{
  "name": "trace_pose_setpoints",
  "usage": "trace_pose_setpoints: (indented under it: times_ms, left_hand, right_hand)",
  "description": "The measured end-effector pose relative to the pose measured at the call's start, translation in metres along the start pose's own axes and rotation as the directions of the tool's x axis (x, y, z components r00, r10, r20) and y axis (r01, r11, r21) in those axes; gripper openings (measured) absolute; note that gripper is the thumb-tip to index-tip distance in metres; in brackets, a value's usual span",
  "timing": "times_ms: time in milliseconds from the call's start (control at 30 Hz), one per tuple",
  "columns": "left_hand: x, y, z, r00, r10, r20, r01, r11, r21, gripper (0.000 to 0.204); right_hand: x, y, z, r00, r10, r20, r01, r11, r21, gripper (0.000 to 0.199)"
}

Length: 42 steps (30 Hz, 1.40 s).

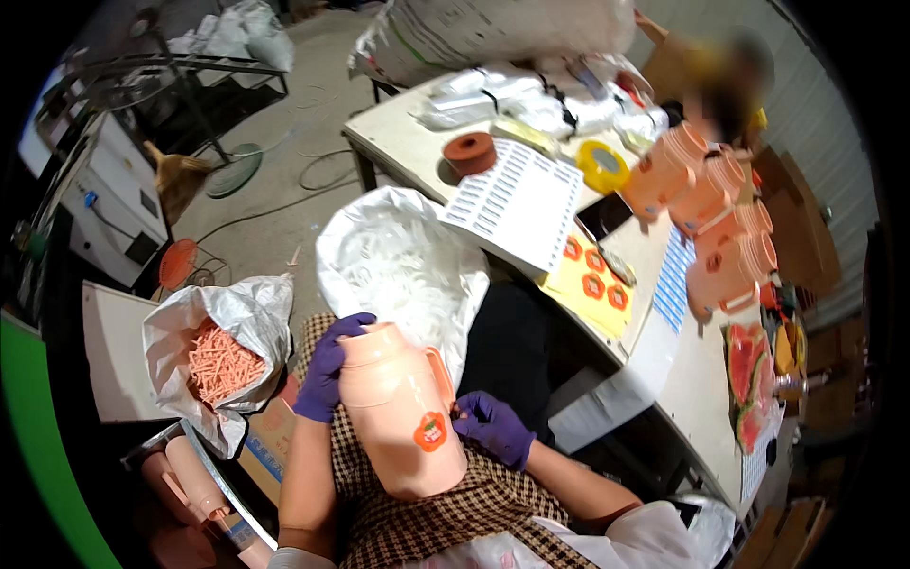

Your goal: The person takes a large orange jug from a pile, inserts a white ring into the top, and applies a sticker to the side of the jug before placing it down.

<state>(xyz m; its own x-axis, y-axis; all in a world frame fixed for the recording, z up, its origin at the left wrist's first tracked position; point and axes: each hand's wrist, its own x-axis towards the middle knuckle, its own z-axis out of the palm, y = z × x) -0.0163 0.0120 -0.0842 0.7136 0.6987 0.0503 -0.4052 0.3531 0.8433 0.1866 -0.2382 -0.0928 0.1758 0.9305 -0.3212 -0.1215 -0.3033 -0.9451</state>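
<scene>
A pink plastic thermos jug (393, 431) with a side handle rests tilted on my lap, on a checked apron (502, 498). On its front is a red flower-shaped sticker (429, 431). My left hand (325, 372), in a purple glove, wraps round the jug's upper left side below the neck. My right hand (495, 431), gloved the same, has its fingers curled together at the lower end of the handle; what they pinch, if anything, is hidden. Beyond the jug stands a white sack (403, 251) of whitish translucent pieces.
On the table (398, 119) at right lie a yellow sticker sheet (586, 302), a printed white sheet (517, 199), tape rolls (603, 163), a phone (604, 216) and several pink jugs (735, 270). A sack of pink sticks (223, 365) and a box of pink parts (194, 474) stand left. Another person (725, 90) is behind the table.
</scene>
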Motion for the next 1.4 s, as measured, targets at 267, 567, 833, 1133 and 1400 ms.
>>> trace_pose_setpoints:
  times_ms: [267, 567, 833, 1133, 1400]
  left_hand:
    - [-0.020, 0.053, 0.000, 0.997, 0.016, 0.070, -0.023, 0.993, 0.114, 0.052]
    - [0.076, 0.155, 0.165, 0.749, 0.607, 0.267, -0.634, 0.538, 0.555, 0.037]
    - [0.260, 0.116, 0.215, 0.630, 0.611, 0.480, -0.610, 0.006, 0.792, 0.041]
    - [0.253, 0.116, 0.214, 0.619, 0.574, 0.536, -0.638, -0.031, 0.769, 0.038]
    - [0.255, 0.115, 0.217, 0.626, 0.602, 0.496, -0.635, 0.025, 0.772, 0.043]
  right_hand:
    - [0.038, -0.140, -0.184, 0.534, -0.800, -0.273, 0.082, 0.370, -0.925, 0.034]
    - [0.081, -0.106, -0.301, 0.841, -0.472, -0.265, -0.277, 0.045, -0.960, 0.028]
    - [0.168, -0.175, -0.257, 0.558, -0.828, -0.052, 0.174, 0.178, -0.969, 0.027]
    - [0.218, -0.179, -0.261, 0.765, -0.592, -0.252, -0.174, 0.186, -0.967, 0.027]
    - [0.232, -0.190, -0.336, 0.668, -0.577, -0.470, 0.104, 0.698, -0.709, 0.037]
